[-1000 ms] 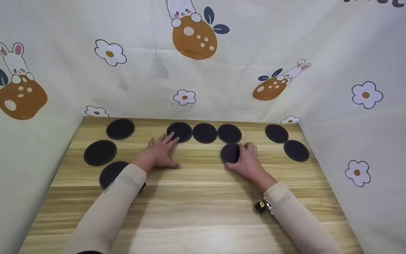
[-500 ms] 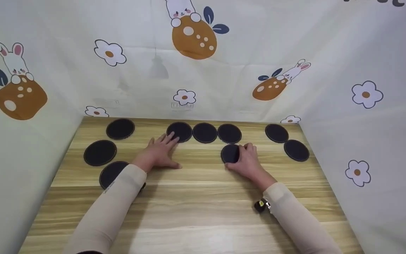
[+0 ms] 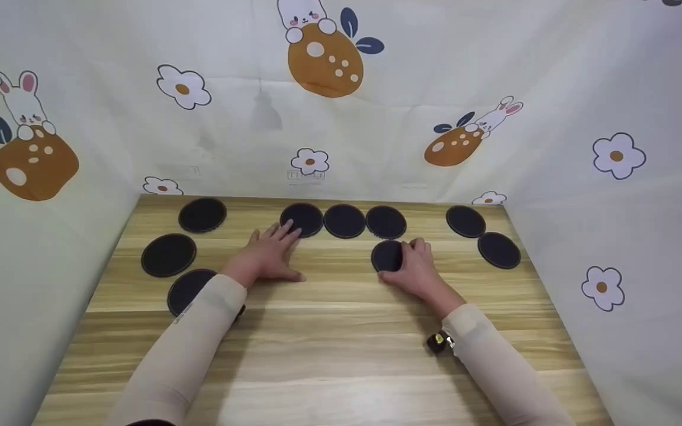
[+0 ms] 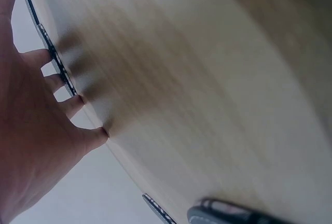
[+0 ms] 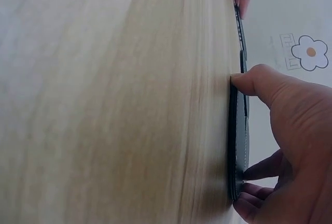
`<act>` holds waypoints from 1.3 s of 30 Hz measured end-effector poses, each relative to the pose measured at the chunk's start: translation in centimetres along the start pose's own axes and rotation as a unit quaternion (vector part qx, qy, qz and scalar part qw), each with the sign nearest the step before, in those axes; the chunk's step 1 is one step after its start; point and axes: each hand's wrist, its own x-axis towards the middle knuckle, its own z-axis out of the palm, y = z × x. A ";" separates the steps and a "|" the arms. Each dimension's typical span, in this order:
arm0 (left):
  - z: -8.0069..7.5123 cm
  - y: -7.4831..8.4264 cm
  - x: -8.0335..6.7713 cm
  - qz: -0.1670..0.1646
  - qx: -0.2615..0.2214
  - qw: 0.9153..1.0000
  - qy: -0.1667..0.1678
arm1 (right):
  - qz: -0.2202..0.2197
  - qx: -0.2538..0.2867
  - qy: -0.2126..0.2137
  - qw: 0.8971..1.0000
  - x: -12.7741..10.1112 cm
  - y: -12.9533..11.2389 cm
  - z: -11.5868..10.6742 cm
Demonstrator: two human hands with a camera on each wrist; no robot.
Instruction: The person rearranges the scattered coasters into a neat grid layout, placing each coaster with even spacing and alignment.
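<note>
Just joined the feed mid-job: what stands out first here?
Flat round black coasters dot the far half of the light wooden table, three in a row at the back. The right hand pinches one black coaster below that row; the left hand lies flat, fingertips on the row's leftmost coaster.

Basically no change vs earlier frames. Head cam tips a hair: wall prints and far discs sit slightly higher in view. Right hand (image 3: 415,266) drifts a touch up w/ the dark disc (image 3: 386,255) it grips; wrist-worn device (image 3: 437,342) shifts up w/ it too. No disc changes place on the table (image 3: 341,343).
</note>
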 end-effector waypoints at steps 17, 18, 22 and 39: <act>0.1 -0.1 0.0 0.003 0.000 1.000 0.002 | -0.003 -0.008 -0.006 1.000 0.2 0.4 0.1; 0.1 -0.1 0.0 0.003 0.000 1.000 0.000 | -0.002 -0.008 -0.006 1.000 0.2 0.5 0.1; 0.1 -0.1 0.1 0.001 0.001 1.000 -0.001 | -0.001 -0.004 -0.006 1.000 0.1 0.6 0.1; -0.1 0.0 -0.1 0.005 0.000 1.000 0.003 | -0.004 0.053 0.007 0.999 -0.3 1.1 -0.5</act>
